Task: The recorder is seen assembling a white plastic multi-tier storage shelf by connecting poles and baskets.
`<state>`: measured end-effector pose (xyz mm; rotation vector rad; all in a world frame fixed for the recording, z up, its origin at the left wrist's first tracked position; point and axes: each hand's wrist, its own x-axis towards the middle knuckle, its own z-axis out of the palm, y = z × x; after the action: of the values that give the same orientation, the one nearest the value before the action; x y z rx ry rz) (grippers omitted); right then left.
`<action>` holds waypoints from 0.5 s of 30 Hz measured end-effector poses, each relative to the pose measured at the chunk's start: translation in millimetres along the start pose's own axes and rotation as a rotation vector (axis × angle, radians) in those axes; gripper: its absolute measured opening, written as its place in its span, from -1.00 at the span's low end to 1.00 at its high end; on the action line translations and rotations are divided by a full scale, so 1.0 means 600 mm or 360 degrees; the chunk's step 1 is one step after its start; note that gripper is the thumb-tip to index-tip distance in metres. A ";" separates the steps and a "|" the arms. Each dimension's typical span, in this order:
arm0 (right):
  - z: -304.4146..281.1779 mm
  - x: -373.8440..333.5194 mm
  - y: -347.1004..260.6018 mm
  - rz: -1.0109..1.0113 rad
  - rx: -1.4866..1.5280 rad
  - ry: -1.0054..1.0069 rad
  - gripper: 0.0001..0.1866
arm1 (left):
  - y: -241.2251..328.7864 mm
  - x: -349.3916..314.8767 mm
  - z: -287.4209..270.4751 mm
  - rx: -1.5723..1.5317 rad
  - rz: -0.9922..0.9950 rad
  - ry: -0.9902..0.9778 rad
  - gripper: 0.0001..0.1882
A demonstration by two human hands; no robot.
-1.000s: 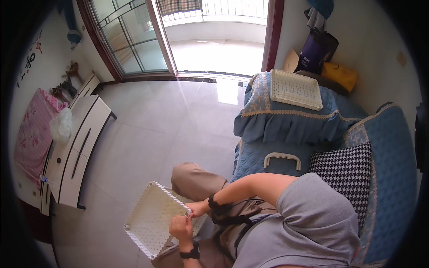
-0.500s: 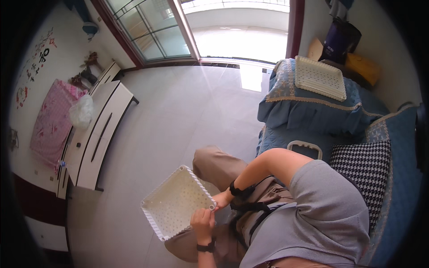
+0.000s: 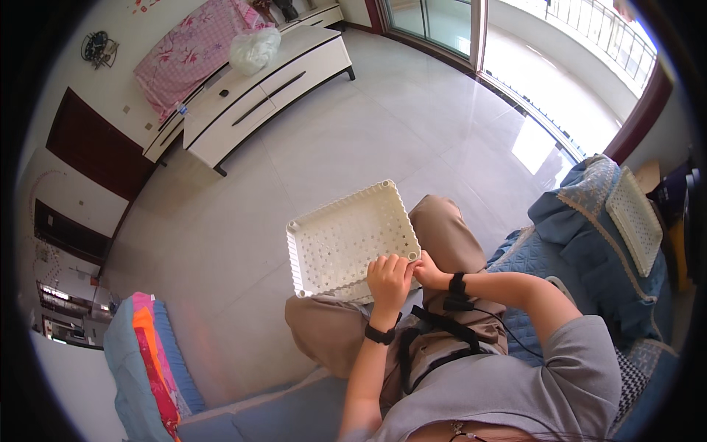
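Note:
A shallow cream plastic basket (image 3: 346, 239) with a perforated bottom and scalloped rim rests tilted across my knees. Fingers of my left hand (image 3: 390, 282) are curled over its near rim, close to the right corner. Right at that corner, which has a round hole, my right hand (image 3: 429, 271) pinches the rim, its fingertips touching the left hand's. What lies under the fingertips is hidden. Both wrists wear black bands.
A similar pale basket (image 3: 635, 221) lies on the blue-covered seat (image 3: 574, 199) at right. Ahead left stands a white low cabinet (image 3: 269, 96) with a plastic bag (image 3: 254, 50) on it. Folded colourful cloths (image 3: 151, 361) sit at lower left. A sliding door (image 3: 479, 37) is at the back.
My view has swung left, so the cabinet and baskets appear further right, and the folded cloths have come into sight. Both hands stay at the same basket corner.

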<state>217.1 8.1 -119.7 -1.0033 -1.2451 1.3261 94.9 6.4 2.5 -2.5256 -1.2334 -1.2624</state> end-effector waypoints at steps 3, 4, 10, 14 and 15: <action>0.015 -0.001 -0.019 -0.0084 -0.0151 -0.0011 -0.82 | -0.001 -0.010 -0.015 -0.0014 -0.0052 -0.0059 -0.72; 0.027 0.002 -0.038 -0.0325 -0.0163 0.0103 -0.84 | -0.002 -0.008 -0.020 -0.0006 -0.0055 -0.0095 -0.73; -0.010 0.013 -0.060 -0.0005 -0.0208 -0.0181 -0.80 | -0.033 -0.006 -0.054 0.0000 -0.0239 -0.0281 -0.67; -0.005 0.000 -0.083 0.0033 -0.0297 -0.0235 -0.75 | -0.079 -0.029 -0.104 0.0305 -0.0423 -0.0445 -0.51; -0.009 -0.001 -0.083 0.0043 -0.0294 -0.0245 -0.75 | -0.096 -0.031 -0.118 0.0421 -0.0448 -0.0449 -0.48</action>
<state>229.2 6.0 -71.2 -1.0652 -1.4973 1.3474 3.5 7.0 20.1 -2.4555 -1.7361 -0.7282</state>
